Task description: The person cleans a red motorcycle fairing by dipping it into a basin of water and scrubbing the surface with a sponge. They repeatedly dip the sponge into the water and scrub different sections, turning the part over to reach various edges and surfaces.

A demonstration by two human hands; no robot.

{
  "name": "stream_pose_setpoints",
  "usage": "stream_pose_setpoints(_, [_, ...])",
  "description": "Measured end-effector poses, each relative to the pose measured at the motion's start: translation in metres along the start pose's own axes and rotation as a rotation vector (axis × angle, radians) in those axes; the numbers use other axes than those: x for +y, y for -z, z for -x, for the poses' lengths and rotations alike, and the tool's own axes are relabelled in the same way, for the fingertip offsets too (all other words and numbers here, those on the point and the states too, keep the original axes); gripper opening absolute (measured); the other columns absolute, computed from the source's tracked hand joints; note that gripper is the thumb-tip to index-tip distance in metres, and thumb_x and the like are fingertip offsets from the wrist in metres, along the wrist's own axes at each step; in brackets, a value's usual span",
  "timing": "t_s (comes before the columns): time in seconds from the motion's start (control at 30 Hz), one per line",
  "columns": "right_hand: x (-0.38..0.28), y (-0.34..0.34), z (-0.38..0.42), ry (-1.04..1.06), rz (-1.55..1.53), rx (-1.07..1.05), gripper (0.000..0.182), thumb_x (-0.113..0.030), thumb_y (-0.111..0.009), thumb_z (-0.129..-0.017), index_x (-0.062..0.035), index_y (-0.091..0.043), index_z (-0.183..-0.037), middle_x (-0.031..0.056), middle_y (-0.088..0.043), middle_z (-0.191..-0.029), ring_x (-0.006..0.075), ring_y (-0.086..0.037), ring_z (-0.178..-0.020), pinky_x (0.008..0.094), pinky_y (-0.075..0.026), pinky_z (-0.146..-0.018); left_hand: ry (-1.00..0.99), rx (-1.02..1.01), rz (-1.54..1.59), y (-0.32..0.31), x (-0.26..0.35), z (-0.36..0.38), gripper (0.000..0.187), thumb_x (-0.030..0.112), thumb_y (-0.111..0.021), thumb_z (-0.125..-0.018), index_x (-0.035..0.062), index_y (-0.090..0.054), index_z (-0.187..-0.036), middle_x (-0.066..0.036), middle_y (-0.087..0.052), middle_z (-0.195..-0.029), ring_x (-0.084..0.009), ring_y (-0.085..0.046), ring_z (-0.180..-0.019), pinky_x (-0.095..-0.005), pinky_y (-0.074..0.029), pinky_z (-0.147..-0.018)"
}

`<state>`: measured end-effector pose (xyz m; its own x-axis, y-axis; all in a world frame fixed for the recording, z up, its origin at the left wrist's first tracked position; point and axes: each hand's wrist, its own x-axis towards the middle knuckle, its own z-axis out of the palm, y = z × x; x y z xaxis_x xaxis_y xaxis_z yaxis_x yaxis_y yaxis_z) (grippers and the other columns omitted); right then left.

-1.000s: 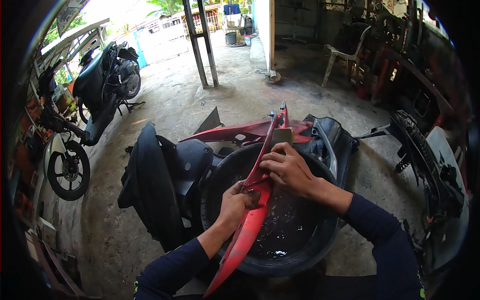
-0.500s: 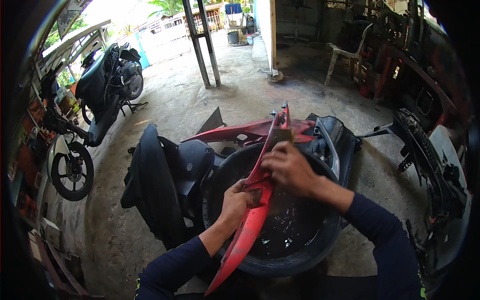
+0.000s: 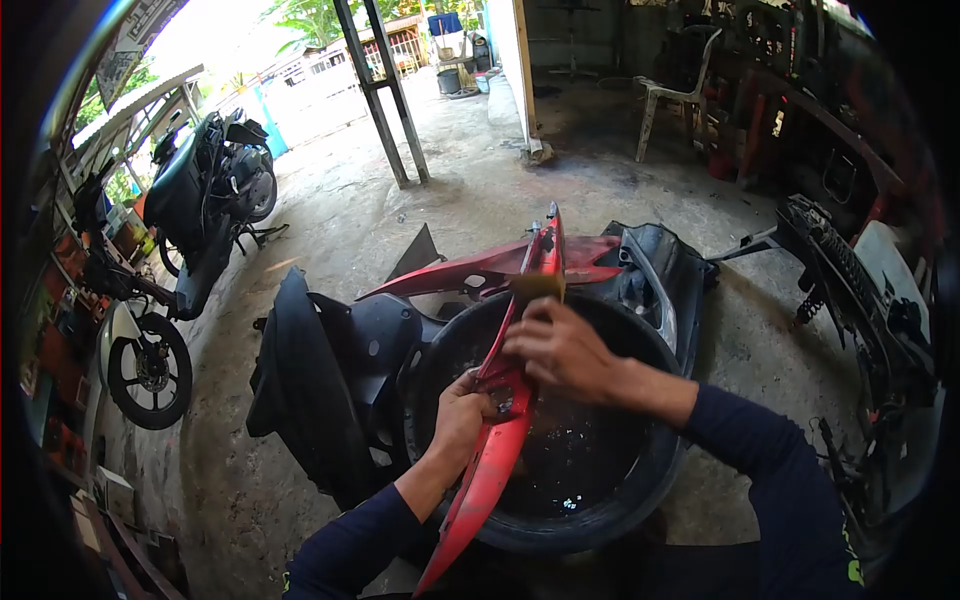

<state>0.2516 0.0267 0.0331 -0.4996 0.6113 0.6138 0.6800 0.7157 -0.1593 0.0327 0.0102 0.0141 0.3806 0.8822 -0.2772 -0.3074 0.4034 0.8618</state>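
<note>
A long red motorcycle fairing panel (image 3: pixel 490 465) stands tilted over a black basin (image 3: pixel 545 537) that holds dark water. My left hand (image 3: pixel 460 422) is closed around the panel's edge near its middle, by a bracketed cutout. Against the panel's upper part, my right hand (image 3: pixel 570 352) pinches a brownish sheet (image 3: pixel 537 287) that looks like sandpaper. The fingers of that hand are bent, and part of the sheet is hidden behind them. Behind the basin lies a second red fairing panel (image 3: pixel 440 277).
Black plastic body parts (image 3: pixel 310 390) lean left of the basin, and another dark part (image 3: pixel 665 270) lies behind right. A motorcycle (image 3: pixel 205 195) is parked at left. A stripped frame (image 3: pixel 850 300) stands at right, a plastic chair (image 3: pixel 680 95) farther back, beyond a metal post (image 3: pixel 380 90).
My right hand and the sheet have shifted slightly down along the red panel. My left hand keeps its hold. The whole view has turned a little.
</note>
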Motion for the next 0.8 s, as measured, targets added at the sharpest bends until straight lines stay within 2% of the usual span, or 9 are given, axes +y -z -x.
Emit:
stream_pose_setpoints(0.07, [0.026,0.011,-0.010,-0.076,0.051,-0.015,0.038,-0.008,-0.075,-0.074,-0.0072,-0.073,-0.112,0.0051,-0.071,-0.119,0.0322,-0.055,-0.118,0.0442,-0.049,-0.104,-0.019,0.027,-0.027,0.004,-0.007,-0.004,0.056,-0.015,-0.045,-0.072,-0.0018,-0.063,-0.123,-0.014,-0.071,-0.107,-0.0244,-0.072,-0.095,-0.0388,-0.064,-0.081])
stream_pose_setpoints(0.13, [0.008,0.005,-0.008,-0.030,0.048,0.030,0.036,-0.008,-0.074,-0.075,-0.0071,-0.073,-0.111,0.0053,-0.071,-0.119,0.0318,-0.056,-0.116,0.0440,-0.050,-0.102,-0.047,0.046,-0.068,0.009,-0.007,-0.011,0.055,-0.015,-0.045,-0.072,-0.0020,-0.063,-0.122,-0.014,-0.071,-0.109,-0.0242,-0.072,-0.097,-0.0388,-0.064,-0.082])
stream_pose_setpoints(0.2, [-0.018,0.000,-0.001,0.058,0.005,0.070,0.032,-0.008,-0.072,-0.077,-0.0064,-0.073,-0.109,0.0065,-0.071,-0.119,0.0315,-0.056,-0.114,0.0436,-0.050,-0.100,-0.009,-0.020,-0.061,0.012,-0.007,-0.009,0.060,-0.016,-0.044,-0.071,0.0005,-0.065,-0.125,-0.013,-0.069,-0.116,-0.0226,-0.071,-0.102,-0.0473,-0.065,-0.090])
stream_pose_setpoints(0.33, [0.023,0.007,-0.006,-0.061,0.041,0.021,0.033,-0.010,-0.073,-0.076,-0.0069,-0.073,-0.109,0.0069,-0.071,-0.118,0.0326,-0.056,-0.116,0.0446,-0.050,-0.102,-0.007,0.037,-0.073,0.003,-0.005,-0.005,0.060,-0.016,-0.045,-0.071,0.0006,-0.065,-0.124,-0.012,-0.069,-0.115,-0.0220,-0.071,-0.102,-0.0476,-0.065,-0.090])
stream_pose_setpoints(0.4, [-0.002,0.000,-0.002,-0.009,0.023,0.045,0.032,-0.009,-0.072,-0.077,-0.0075,-0.073,-0.109,0.0065,-0.071,-0.118,0.0317,-0.056,-0.115,0.0438,-0.051,-0.101,-0.007,0.028,-0.041,0.004,-0.003,-0.008,0.060,-0.016,-0.045,-0.071,0.0006,-0.065,-0.124,-0.012,-0.069,-0.114,-0.0221,-0.071,-0.100,-0.0484,-0.065,-0.090])
stream_pose_setpoints(0.47, [-0.042,0.004,-0.001,0.049,-0.063,0.033,0.031,-0.008,-0.072,-0.077,-0.0078,-0.073,-0.108,0.0061,-0.071,-0.117,0.0305,-0.056,-0.113,0.0424,-0.051,-0.099,-0.015,-0.003,-0.052,0.011,-0.007,-0.012,0.059,-0.016,-0.045,-0.071,0.0007,-0.065,-0.124,-0.012,-0.070,-0.113,-0.0223,-0.071,-0.098,-0.0466,-0.065,-0.089])
stream_pose_setpoints(0.6, [0.011,0.010,-0.011,-0.051,0.067,0.035,0.033,-0.009,-0.074,-0.075,-0.0076,-0.074,-0.108,0.0054,-0.071,-0.116,0.0316,-0.058,-0.113,0.0436,-0.051,-0.100,-0.036,0.041,-0.041,-0.002,-0.002,-0.007,0.057,-0.015,-0.044,-0.073,0.0011,-0.065,-0.124,-0.012,-0.071,-0.108,-0.0231,-0.073,-0.091,-0.0397,-0.064,-0.086])
stream_pose_setpoints(0.73, [-0.035,-0.004,-0.003,0.049,-0.011,0.089,0.033,-0.007,-0.072,-0.076,-0.0081,-0.073,-0.108,0.0059,-0.071,-0.116,0.0316,-0.056,-0.112,0.0432,-0.050,-0.100,-0.062,-0.017,-0.045,0.010,-0.010,-0.019,0.056,-0.014,-0.045,-0.074,0.0004,-0.065,-0.124,-0.012,-0.070,-0.109,-0.0228,-0.072,-0.093,-0.0406,-0.064,-0.087])
stream_pose_setpoints(0.8, [-0.016,-0.003,-0.001,0.010,0.018,0.077,0.029,-0.011,-0.072,-0.077,-0.0077,-0.073,-0.106,0.0064,-0.071,-0.115,0.0318,-0.057,-0.112,0.0423,-0.049,-0.100,-0.043,0.004,-0.046,0.002,-0.004,-0.010,0.056,-0.014,-0.045,-0.074,0.0004,-0.065,-0.124,-0.012,-0.070,-0.108,-0.0228,-0.072,-0.092,-0.0394,-0.064,-0.087])
